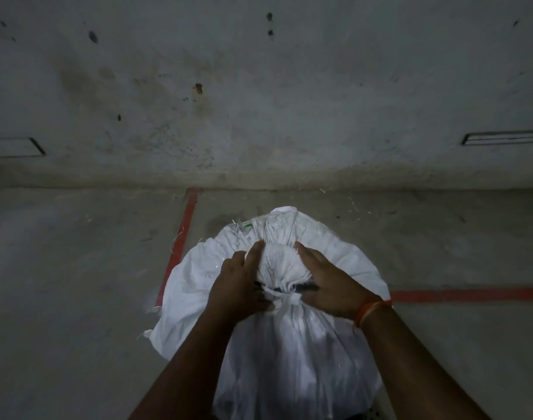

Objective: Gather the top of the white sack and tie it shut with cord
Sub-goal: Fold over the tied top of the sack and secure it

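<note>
A white sack (pixel 289 344) is seen standing on the concrete floor (pixel 77 283), close before the grey wall (pixel 259 101), and its body is full and rounded. The top of the sack is gathered into a bunched neck (pixel 280 265), which is folded over away from the person. A white cord (pixel 285 298) is wound around the base of this neck, and a knot of it is seen at the near side. The neck is enclosed from both sides by the hands. The left hand (pixel 238 283) is laid against the left side of the neck with the fingers bent around the cloth, so the grip is closed on the neck. The right hand (pixel 329 283) is pressed against the right side with the fingers rather straight, and whether anything is held under it cannot be told. An orange thread band (pixel 370 310) is worn on the right wrist. Red lines (pixel 180 237) are painted on the floor beside the sack.
</note>
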Motion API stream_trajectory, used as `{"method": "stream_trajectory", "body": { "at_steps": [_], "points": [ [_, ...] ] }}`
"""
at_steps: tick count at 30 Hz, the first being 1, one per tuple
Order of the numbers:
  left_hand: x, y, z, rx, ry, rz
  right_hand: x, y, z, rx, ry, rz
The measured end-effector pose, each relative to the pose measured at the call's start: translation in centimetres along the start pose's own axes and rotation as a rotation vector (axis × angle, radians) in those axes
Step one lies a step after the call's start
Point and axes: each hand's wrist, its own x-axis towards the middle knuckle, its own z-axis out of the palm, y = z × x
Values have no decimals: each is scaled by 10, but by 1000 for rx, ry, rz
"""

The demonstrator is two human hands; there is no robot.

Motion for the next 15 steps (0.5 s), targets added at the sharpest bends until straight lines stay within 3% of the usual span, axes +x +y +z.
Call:
{"method": "stream_trajectory", "body": {
  "at_steps": [2,4,9,15],
  "points": [
    [3,-2,0,-26,19,-11,-6,0,-1,-77,-89,-9],
    [5,-5,0,-43,34,-5,-5,0,7,-190,-74,16],
    [2,-10,13,-87,95,21,10,14,43,-201,315,16],
    [7,0,8,-169,-25,-9,33,20,46,-117,424,13]
  ]
}}
